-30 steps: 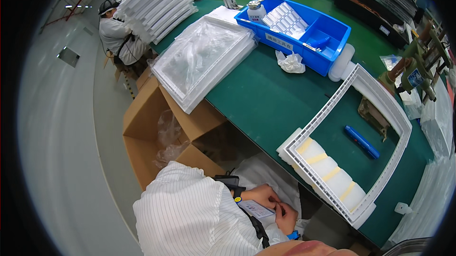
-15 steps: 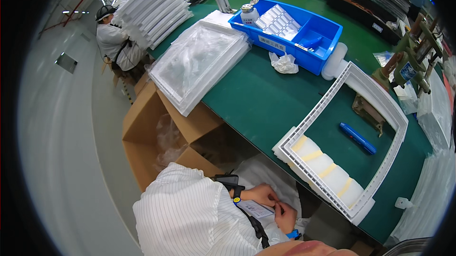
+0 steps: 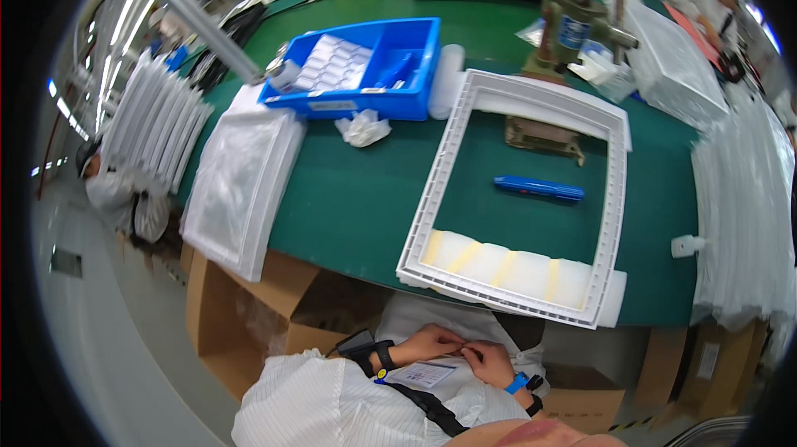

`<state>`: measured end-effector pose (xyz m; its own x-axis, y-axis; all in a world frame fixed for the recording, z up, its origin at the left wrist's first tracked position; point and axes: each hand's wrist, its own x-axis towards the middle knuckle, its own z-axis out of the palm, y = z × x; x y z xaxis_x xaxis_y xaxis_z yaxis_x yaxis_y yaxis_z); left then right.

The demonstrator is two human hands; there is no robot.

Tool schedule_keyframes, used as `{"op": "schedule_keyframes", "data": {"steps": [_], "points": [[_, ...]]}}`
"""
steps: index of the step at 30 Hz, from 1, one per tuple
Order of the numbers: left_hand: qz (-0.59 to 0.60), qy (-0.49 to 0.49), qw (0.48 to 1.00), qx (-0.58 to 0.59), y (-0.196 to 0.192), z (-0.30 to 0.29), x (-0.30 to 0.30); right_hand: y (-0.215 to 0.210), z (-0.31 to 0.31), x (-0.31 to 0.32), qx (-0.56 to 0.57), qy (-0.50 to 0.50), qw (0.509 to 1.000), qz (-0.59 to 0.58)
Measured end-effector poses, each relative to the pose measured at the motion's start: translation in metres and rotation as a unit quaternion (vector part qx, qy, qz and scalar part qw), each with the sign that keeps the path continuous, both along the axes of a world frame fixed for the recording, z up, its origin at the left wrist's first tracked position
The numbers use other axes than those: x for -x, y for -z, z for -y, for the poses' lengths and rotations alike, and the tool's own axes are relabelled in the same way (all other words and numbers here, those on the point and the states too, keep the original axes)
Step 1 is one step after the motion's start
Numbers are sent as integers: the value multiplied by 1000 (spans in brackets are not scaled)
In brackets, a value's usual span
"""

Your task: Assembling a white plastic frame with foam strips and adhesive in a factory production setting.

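Observation:
My left hand (image 3: 437,341) and my right hand (image 3: 489,361) meet at my lap, below the front edge of the bench. Their fingers are drawn together and the fingertips touch; whatever may be pinched between them is too small to make out. A badge card (image 3: 425,375) lies against my clothing just beneath them. On the bench in front rests a white rectangular frame (image 3: 616,198), with white foam (image 3: 506,268) along its near side. Inside its opening, a blue marker pen (image 3: 540,189) lies on the green mat.
A green press (image 3: 571,28) stands behind the frame. Left of it are a blue divided bin (image 3: 413,107), crumpled tissue (image 3: 363,127) and bagged panels (image 3: 232,194). Wrapped panels (image 3: 739,206) stand at right. An open cardboard box (image 3: 212,322) sits below; a person (image 3: 129,198) is at far left.
The view has swung to the right, so the bench and frame appear farther left and straighter. My hands stay together at my lap; nothing on the bench has moved.

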<state>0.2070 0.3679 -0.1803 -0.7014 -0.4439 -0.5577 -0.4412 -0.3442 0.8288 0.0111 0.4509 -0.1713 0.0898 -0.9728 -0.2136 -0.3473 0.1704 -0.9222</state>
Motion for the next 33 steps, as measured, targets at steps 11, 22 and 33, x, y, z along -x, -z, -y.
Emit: {"op": "schedule_keyframes", "data": {"steps": [11, 22, 33], "points": [[-9, -51, 993, -104, -16, 11, 4, 2, -7, -1, 11, 6, 1000, 10], [-5, 105, 992, 75, -180, 67, 23, -2, -11, 8, 57, 38, 996, 61], [-98, 101, 907, 397, -260, 167, 180, 3, -26, 12, 106, 64, 989, 80]]}}
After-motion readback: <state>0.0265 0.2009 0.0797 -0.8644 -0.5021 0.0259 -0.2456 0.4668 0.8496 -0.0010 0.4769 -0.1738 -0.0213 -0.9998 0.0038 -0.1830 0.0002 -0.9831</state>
